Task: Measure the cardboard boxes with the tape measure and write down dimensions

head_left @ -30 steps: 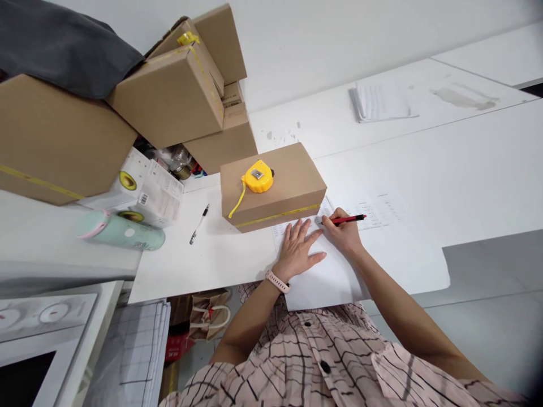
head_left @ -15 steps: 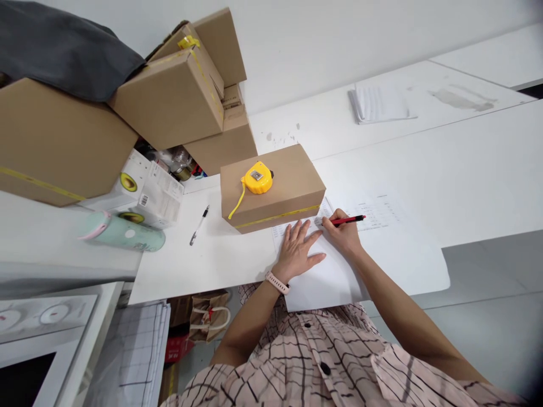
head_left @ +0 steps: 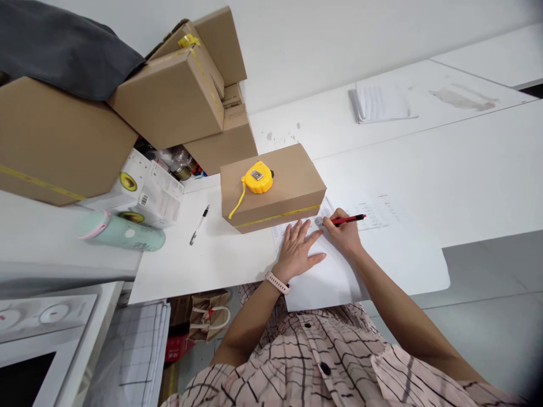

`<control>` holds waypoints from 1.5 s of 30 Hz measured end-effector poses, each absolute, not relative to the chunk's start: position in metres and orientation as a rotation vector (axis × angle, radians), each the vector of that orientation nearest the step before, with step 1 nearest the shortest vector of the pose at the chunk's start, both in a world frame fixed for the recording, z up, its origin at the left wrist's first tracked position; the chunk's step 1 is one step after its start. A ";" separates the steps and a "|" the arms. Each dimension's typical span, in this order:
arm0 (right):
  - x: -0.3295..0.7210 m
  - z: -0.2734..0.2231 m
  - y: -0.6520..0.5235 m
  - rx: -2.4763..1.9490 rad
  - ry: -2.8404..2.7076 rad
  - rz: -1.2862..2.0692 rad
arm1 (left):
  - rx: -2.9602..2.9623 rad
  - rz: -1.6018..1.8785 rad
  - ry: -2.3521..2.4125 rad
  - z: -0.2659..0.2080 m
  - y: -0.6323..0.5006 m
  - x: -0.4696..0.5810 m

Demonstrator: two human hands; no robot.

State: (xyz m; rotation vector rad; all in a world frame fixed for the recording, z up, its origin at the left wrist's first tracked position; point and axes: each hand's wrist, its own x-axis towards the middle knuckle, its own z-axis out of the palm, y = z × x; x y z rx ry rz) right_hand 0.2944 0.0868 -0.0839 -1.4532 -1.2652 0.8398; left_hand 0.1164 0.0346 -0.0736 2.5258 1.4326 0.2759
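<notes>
Right hand clamped on a slim red-and-black pen at a white printed paper sheet

Fingers hide the pen's writing end, and the print is too small to read. The closed brown cardboard box covers part of the sheet's far edge from view. A white appliance with round dials is cut off at lower left.

The right hand pinches the pen between thumb and curled fingers, resting on the paper. The left hand lies flat on the sheet, fingers spread and thumb well out, holding nothing; whether its fingertips touch the box just beyond, I cannot tell. A yellow tape measure sits on the box; a clear-barrelled black pen lies left of it.
</notes>
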 end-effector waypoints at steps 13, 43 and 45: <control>0.294 -0.082 0.086 -1.461 -1.268 0.820 | 2.523 0.279 1.431 -0.073 0.035 0.116; 0.293 -0.080 0.085 -1.454 -1.260 0.802 | 2.513 0.269 1.434 -0.071 0.034 0.116; 0.293 -0.079 0.085 -1.458 -1.254 0.803 | 2.513 0.274 1.431 -0.071 0.034 0.116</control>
